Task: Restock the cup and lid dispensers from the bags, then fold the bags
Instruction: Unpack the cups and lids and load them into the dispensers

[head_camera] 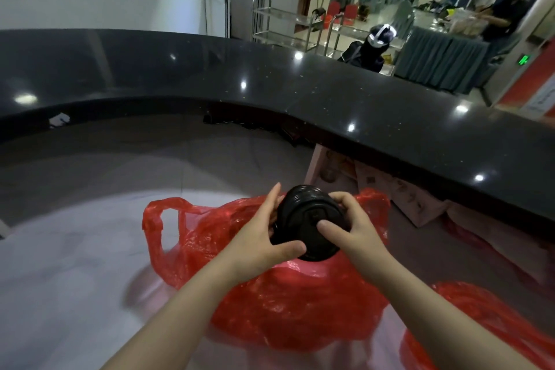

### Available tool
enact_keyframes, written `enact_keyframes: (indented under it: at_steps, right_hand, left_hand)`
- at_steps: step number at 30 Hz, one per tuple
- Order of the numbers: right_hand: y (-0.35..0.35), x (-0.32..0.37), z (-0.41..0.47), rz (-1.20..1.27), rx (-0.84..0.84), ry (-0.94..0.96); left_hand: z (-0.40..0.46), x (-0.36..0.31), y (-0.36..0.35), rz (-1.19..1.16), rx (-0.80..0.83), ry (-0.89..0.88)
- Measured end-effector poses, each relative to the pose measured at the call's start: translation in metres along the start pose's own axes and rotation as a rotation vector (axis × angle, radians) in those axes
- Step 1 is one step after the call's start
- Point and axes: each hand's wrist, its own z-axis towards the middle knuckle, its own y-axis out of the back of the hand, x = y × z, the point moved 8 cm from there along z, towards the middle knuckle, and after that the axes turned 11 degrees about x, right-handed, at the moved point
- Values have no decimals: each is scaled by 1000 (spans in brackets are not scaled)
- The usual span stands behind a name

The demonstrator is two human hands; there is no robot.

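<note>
I hold a stack of black lids with both my hands. My left hand is on the left side of the stack. Its fingers reach up along the side and its thumb curls under the near edge. My right hand is on the right side. Its fingers curl over the top of the stack, and my thumb presses on the flat face of the front lid. The stack is tipped, so the front lid faces me.

The lids are just above a red bag. The bag is thin and crinkly and it lies open on a white table. One handle loop of the bag sticks up on the left. Another bit of red bag is by my right arm.

Past the table is a long, shiny black counter that curves around me. Under it on the right are pink boxes. Far behind the counter is a metal cart and a person in dark clothes.
</note>
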Motion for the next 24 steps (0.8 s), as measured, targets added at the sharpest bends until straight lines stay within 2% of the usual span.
enact_keyframes:
  at_steps: [5,11,15,18,21,24]
  right_hand:
    - [-19,-4,-3,81,149,-30]
    - [-21,-15,-6,35,202,-73]
    - [-20,-34,-11,80,210,-140]
    - [-13,-47,-12,145,117,-184]
    - [-1,-48,-11,-83,32,-210]
    - [10,-40,-10,-377,-61,-178]
  left_hand:
    - [-4,0,4,15,-129,-44]
    - [-12,15,4,-18,-228,1]
    - [-14,33,-7,-17,-194,107]
    - [-12,35,-11,-41,-149,115]
    - [-20,38,8,81,-209,166]
    - [-31,53,29,394,-183,351]
